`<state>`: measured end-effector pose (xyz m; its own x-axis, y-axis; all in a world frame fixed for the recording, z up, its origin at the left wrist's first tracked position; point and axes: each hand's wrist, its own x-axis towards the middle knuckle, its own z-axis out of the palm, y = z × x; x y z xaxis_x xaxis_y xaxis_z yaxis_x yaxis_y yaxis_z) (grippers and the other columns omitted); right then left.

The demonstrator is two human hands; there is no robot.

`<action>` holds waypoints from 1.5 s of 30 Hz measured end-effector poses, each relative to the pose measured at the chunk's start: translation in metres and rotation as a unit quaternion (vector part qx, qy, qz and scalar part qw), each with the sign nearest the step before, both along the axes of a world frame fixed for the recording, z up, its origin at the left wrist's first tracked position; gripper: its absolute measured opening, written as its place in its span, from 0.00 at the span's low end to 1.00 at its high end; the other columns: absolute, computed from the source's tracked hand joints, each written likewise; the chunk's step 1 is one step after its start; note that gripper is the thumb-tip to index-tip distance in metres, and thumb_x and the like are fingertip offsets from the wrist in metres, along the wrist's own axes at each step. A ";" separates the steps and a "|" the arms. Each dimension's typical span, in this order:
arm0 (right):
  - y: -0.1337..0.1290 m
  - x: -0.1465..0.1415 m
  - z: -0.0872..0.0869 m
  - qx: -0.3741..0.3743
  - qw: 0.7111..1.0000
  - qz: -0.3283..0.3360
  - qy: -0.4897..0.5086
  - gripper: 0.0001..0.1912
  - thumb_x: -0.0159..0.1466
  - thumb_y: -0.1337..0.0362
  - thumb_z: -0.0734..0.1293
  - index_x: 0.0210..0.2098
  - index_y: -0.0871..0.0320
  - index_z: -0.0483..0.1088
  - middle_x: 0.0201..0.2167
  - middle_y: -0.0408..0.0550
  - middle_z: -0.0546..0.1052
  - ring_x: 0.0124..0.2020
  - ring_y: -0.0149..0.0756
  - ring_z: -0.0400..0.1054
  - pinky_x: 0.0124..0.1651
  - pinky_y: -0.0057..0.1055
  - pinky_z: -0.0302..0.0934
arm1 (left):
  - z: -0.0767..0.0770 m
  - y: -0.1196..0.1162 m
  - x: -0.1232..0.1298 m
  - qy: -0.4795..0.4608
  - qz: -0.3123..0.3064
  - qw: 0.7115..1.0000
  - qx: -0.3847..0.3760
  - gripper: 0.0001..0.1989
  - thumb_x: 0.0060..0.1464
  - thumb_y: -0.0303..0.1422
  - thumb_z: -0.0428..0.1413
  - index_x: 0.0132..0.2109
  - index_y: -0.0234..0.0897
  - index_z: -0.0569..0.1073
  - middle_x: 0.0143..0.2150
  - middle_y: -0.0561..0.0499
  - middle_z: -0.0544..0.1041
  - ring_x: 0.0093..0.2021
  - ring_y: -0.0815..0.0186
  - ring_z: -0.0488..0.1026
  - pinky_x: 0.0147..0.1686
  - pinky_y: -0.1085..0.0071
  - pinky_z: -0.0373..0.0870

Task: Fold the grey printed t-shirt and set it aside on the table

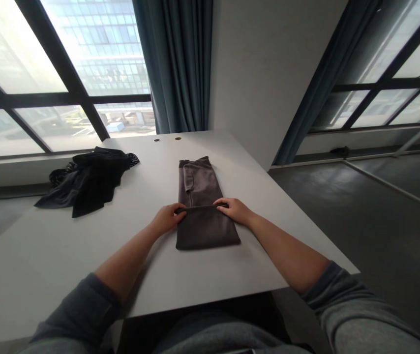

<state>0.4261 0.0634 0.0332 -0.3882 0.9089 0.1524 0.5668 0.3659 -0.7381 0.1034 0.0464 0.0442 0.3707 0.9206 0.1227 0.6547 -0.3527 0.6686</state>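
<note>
A dark brown-grey garment (208, 228) lies lengthwise on the white table (261, 255), its near part folded over toward the far part. My left hand (168, 217) pinches the left end of the folded edge. At the right end of that same edge, my right hand (234, 210) grips the cloth between thumb and fingers. Beyond both hands, the far part of the garment lies flat, with a loose flap or strip of cloth on its left side.
A crumpled pile of black clothes (97, 179) rests at the table's back left. Two small round fittings are set near the far edge. Behind stand windows, a blue curtain (180, 64) and a white pillar (261, 73). The table's right edge slants toward me.
</note>
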 end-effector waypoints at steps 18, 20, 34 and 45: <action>0.023 0.018 -0.040 0.216 0.971 -0.055 -0.090 0.19 0.69 0.53 0.69 0.56 0.54 0.74 0.56 0.57 0.75 0.63 0.53 0.66 0.68 0.53 0.61 | -0.040 0.013 -0.012 0.082 0.067 0.986 0.127 0.12 0.65 0.40 0.56 0.51 0.43 0.76 0.51 0.46 0.79 0.54 0.53 0.74 0.57 0.55 0.71; 0.047 0.025 -0.048 0.214 0.970 -0.083 -0.076 0.20 0.72 0.52 0.64 0.57 0.54 0.74 0.58 0.58 0.76 0.65 0.54 0.65 0.70 0.56 0.58 | -0.042 0.027 -0.013 0.093 0.112 0.980 0.136 0.15 0.67 0.42 0.54 0.54 0.42 0.76 0.54 0.44 0.79 0.55 0.51 0.74 0.58 0.53 0.70; 0.244 -0.008 -0.048 0.081 0.956 -0.151 -0.237 0.28 0.76 0.50 0.57 0.63 0.58 0.74 0.71 0.57 0.66 0.76 0.52 0.52 0.76 0.50 0.45 | -0.043 0.224 0.002 0.148 0.233 0.959 0.068 0.24 0.65 0.54 0.51 0.53 0.48 0.82 0.63 0.46 0.77 0.65 0.46 0.69 0.63 0.50 0.64; 0.313 -0.020 -0.049 0.040 0.988 -0.136 0.068 0.43 0.61 0.58 0.74 0.73 0.53 0.59 0.57 0.54 0.80 0.55 0.49 0.76 0.65 0.52 0.65 | -0.056 0.328 0.008 0.055 0.282 0.955 0.072 0.19 0.49 0.49 0.66 0.41 0.41 0.80 0.55 0.34 0.77 0.59 0.36 0.68 0.59 0.39 0.63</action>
